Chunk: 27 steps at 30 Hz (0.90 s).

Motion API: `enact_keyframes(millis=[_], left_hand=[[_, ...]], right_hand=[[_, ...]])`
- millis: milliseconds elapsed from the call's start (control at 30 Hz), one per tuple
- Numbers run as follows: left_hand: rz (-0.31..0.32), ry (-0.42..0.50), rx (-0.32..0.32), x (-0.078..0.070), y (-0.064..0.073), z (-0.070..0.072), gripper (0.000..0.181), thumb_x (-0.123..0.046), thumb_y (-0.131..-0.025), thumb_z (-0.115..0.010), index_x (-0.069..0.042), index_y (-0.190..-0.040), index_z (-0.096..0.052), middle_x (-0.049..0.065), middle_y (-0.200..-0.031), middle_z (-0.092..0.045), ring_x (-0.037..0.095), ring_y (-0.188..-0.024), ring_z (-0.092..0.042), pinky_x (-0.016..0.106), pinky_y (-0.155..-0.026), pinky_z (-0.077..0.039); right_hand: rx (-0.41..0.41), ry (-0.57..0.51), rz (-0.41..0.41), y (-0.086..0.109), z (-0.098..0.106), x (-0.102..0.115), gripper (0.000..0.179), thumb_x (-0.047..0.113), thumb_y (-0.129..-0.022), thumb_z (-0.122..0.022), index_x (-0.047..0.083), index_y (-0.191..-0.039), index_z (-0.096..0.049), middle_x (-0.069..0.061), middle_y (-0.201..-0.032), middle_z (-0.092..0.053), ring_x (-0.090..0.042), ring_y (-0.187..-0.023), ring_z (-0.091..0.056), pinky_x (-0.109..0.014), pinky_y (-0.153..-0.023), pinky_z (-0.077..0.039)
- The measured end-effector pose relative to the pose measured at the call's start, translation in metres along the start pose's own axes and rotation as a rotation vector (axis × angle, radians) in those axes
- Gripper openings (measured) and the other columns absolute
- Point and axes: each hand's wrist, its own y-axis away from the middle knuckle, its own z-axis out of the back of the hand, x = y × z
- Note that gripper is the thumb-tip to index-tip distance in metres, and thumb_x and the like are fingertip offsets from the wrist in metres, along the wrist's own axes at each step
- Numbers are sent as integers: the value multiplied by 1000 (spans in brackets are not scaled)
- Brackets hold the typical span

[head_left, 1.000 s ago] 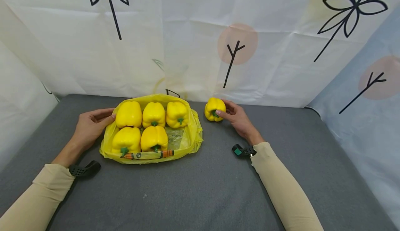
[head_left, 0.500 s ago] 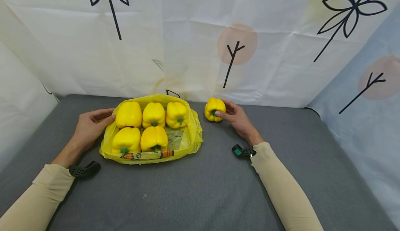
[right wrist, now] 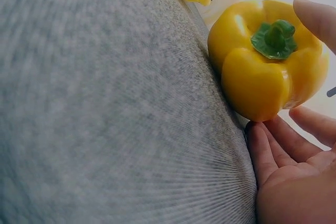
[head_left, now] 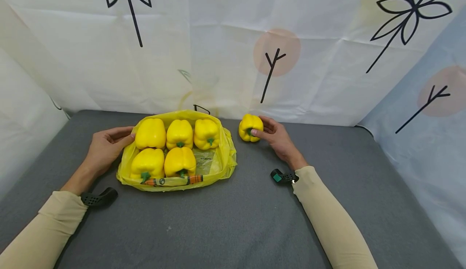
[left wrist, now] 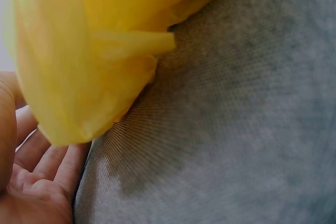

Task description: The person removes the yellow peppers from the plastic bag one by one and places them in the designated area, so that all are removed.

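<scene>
At the left of the head view my left hand (head_left: 103, 147) pinches the left rim of a yellow plastic bag (head_left: 228, 155). In the left wrist view the bag (left wrist: 68, 66) hangs over the fingers. Several yellow bell peppers with green stems sit inside it in two rows, among them one at the back left (head_left: 150, 133) and one in front (head_left: 180, 159). My right hand (head_left: 278, 139) holds a single yellow bell pepper (head_left: 246, 122) to the right of the bag, thumb near its stem. The right wrist view shows this pepper (right wrist: 254, 77) low at the cloth, fingers along its side.
A grey cloth (head_left: 218, 220) covers the table. White curtains (head_left: 225, 50) with leaf and circle prints stand behind it and along both sides. The bag's front right inner corner shows bare plastic (head_left: 202, 159). Each wrist wears a black strap (head_left: 100, 198).
</scene>
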Motion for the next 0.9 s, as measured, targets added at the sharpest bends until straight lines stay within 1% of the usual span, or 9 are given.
enact_keyframes(millis=[167,467,700,900], left_hand=[[1,-2,2,1,0,0,42,-14,-102,-65,8,-137,-58,-25,-105,-67,-8,-94,-65,10,-78,-54],[12,9,11,1,-1,2,43,-17,-101,-65,6,-137,-59,-24,-105,-67,-7,-94,-65,11,-77,-54],[9,10,6,1,0,1,42,-17,-101,-66,6,-136,-60,-24,-105,-67,-6,-94,-65,11,-77,-54],[6,5,6,0,0,1,41,-16,-101,-66,5,-136,-60,-25,-105,-67,-7,-95,-65,10,-78,-54]], right_hand=[[-11,19,-17,1,1,1,72,13,-99,-69,4,-159,-30,-17,-155,-41,-33,-140,-43,-47,-115,-37],[-36,66,-21,3,5,12,73,18,-97,-72,6,-158,-33,-14,-157,-39,-32,-143,-39,-50,-117,-34],[-38,72,21,6,11,22,73,14,-98,-70,4,-158,-31,-15,-157,-39,-30,-144,-37,-51,-117,-33],[-45,64,53,12,14,36,71,11,-98,-69,4,-159,-31,-15,-158,-39,-29,-145,-37,-50,-117,-34]])
